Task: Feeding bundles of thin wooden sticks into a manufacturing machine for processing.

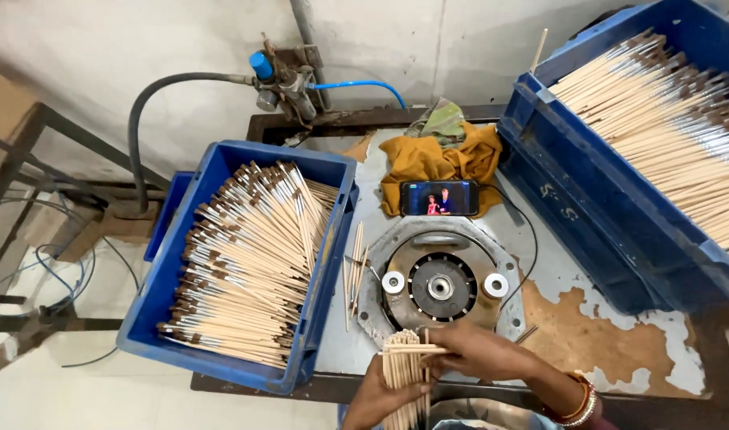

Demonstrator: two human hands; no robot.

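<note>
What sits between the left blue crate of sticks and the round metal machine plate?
In the head view, a small loose pile of wooden sticks lies on the table between the left blue crate and the round metal plate.

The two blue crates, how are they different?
The left crate shows whole; the right crate runs off the picture's edge. The left crate's sticks point their brown tips up-left; the right crate's sticks point theirs up-right. Both are blue and hold pale sticks.
</note>
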